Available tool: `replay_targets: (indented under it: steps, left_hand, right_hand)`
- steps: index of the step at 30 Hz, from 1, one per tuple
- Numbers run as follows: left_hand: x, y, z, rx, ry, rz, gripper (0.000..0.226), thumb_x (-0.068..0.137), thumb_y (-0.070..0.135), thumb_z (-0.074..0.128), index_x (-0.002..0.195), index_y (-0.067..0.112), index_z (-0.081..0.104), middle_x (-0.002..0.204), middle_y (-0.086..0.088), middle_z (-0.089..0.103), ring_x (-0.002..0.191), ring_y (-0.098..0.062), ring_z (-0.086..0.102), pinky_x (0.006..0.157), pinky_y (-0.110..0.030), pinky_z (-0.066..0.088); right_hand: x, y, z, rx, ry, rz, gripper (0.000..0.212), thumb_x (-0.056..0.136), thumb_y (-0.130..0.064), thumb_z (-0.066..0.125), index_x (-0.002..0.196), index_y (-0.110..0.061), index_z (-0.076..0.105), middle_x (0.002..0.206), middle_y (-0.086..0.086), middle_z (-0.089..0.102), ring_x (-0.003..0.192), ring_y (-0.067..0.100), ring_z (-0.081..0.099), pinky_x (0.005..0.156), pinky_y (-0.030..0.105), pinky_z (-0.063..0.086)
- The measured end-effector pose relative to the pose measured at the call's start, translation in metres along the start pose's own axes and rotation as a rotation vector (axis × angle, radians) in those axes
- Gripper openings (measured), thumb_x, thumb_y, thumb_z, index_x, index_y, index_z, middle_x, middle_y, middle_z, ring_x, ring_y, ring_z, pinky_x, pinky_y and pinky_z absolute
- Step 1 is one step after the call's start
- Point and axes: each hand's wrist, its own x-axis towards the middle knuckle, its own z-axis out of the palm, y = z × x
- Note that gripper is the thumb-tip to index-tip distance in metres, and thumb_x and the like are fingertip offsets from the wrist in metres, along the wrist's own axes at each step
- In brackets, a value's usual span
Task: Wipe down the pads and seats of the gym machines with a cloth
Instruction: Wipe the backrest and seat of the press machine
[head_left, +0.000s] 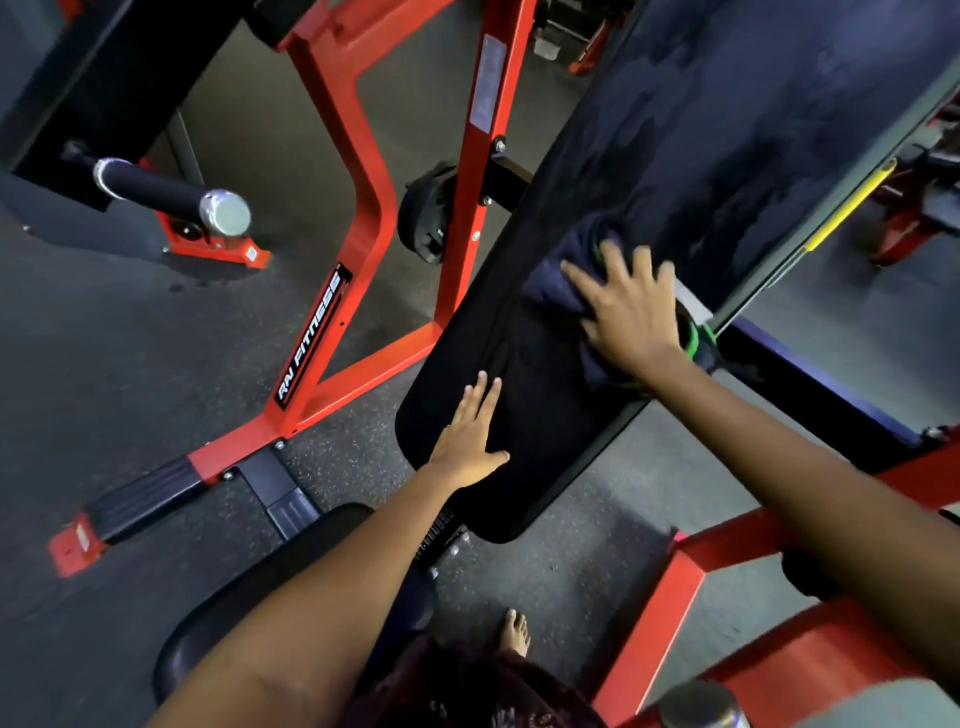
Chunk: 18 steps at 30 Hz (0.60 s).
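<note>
Right hand (631, 312) — fingers spread flat — presses a dark blue cloth (558, 291) onto the long black pad (530, 364), centre-right of frame. Left hand (470, 436), fingers straight, rests flat on the pad's lower end. Red machine frame (332, 312) stands at left.

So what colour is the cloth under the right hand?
Dark navy blue with bright green trim, seen in the head view.
</note>
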Motion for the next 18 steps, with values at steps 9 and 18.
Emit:
replay_targets:
  steps: [9, 18]
  left_hand:
    - [0.003, -0.001, 0.007, -0.009, 0.024, -0.034, 0.098, 0.087, 0.028, 0.067, 0.152, 0.019, -0.005, 0.156, 0.006, -0.025, 0.146, -0.017, -0.015, 0.116, -0.044, 0.023]
    - [-0.001, 0.001, 0.001, -0.111, 0.0, -0.018, 0.1, 0.086, 0.023, 0.067, 0.15, 0.031, -0.009, 0.155, 0.014, -0.025, 0.145, -0.013, -0.015, 0.114, -0.041, 0.022]
  right_hand:
    - [-0.048, -0.048, 0.036, -0.047, -0.007, -0.346, 0.063, 0.062, -0.041, 0.076, 0.122, -0.029, 0.063, 0.123, 0.011, 0.06, 0.093, 0.03, 0.047, 0.074, 0.039, 0.031]
    - [0.019, -0.046, 0.018, -0.059, 0.049, 0.105, 0.065, 0.066, -0.041, 0.07, 0.128, -0.031, 0.056, 0.127, 0.013, 0.055, 0.091, 0.032, 0.053, 0.074, 0.038, 0.043]
